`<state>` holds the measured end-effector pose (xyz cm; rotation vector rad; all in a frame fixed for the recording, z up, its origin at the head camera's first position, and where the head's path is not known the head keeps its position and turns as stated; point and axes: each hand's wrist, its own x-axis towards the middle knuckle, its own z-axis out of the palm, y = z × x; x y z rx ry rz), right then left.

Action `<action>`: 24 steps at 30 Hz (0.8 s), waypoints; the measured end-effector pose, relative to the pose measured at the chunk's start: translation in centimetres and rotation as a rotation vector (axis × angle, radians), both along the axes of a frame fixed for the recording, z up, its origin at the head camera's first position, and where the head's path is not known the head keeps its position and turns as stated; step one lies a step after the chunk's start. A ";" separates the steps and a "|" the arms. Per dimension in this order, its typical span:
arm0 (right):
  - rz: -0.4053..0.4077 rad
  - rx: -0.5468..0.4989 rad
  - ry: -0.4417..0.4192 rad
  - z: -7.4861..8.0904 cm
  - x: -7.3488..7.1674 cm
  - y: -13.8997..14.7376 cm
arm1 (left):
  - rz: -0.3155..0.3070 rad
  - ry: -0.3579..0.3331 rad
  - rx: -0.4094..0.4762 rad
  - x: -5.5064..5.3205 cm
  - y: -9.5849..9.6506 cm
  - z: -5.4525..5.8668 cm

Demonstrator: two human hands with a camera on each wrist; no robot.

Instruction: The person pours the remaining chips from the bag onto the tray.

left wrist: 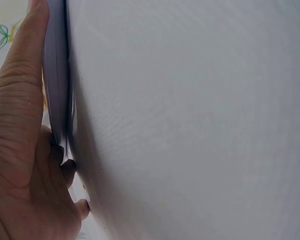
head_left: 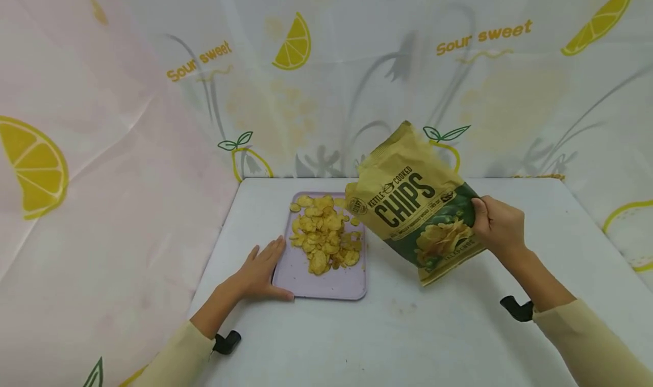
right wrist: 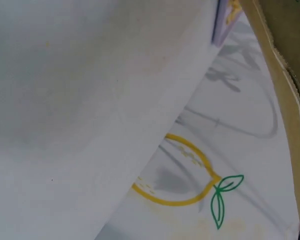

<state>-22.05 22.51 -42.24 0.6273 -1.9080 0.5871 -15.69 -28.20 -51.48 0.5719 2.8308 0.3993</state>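
In the head view a lilac tray (head_left: 321, 285) lies on the table with a heap of potato chips (head_left: 320, 231) on it. My left hand (head_left: 260, 276) rests at the tray's near left corner, its fingers spread and fairly straight along the left side and the thumb by the front edge. In the left wrist view the thumb (left wrist: 22, 65) lies along the tray's rim (left wrist: 57, 75). My right hand (head_left: 497, 225) grips a green and gold chip bag (head_left: 413, 205) by its side. Tilted, the bag hangs to the right of the tray, its upper left edge overlapping the tray's right side.
Crumbs (head_left: 403, 307) dot the white table (head_left: 306, 341) in front of the tray. Behind and to the left hangs a lemon-print cloth (head_left: 326, 92). Black wrist mounts (head_left: 516, 307) stick out at both sleeves.
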 end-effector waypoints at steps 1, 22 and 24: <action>0.000 -0.009 0.001 0.0 0.0 0.0 | -0.003 0.008 0.005 0.0 -0.1 0.1; 0.006 0.177 0.027 -0.5 -0.2 -0.3 | -0.004 0.015 0.007 -0.2 -0.1 -0.2; 0.009 0.162 0.034 -0.1 -0.4 -0.4 | -0.003 0.014 0.000 -0.2 -0.2 -0.1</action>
